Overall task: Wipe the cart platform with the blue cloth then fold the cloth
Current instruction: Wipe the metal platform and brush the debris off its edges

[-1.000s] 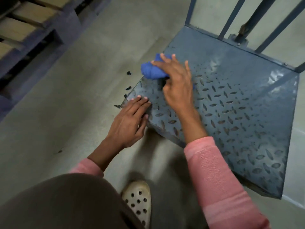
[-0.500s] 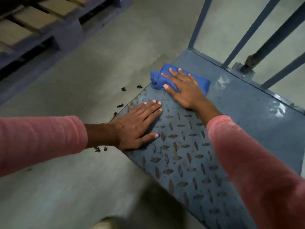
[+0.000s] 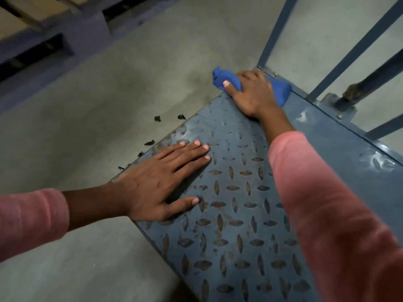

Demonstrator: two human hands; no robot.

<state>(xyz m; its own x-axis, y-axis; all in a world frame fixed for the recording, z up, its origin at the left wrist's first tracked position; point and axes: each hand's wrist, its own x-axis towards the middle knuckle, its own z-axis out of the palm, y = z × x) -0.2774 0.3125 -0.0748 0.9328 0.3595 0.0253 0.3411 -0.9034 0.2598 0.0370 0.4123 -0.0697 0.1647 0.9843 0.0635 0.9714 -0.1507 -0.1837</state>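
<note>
Fingers (image 3: 248, 76) of the right hand (image 3: 255, 94) curled over the bunched blue cloth (image 3: 218, 79), thumb pressed on it, at the far corner of the cart platform (image 3: 235, 214), railing (image 3: 274, 29) just beyond them. Nearer, the left hand (image 3: 152, 184) lay flat on the plate, fingers straight, holding nothing; dark debris (image 3: 157, 118) sat left of them.

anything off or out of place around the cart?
Small dark fragments lie scattered on the floor beside the left edge of the cart platform: loose debris. Paint looks worn along that edge. Nothing else stands out.
</note>
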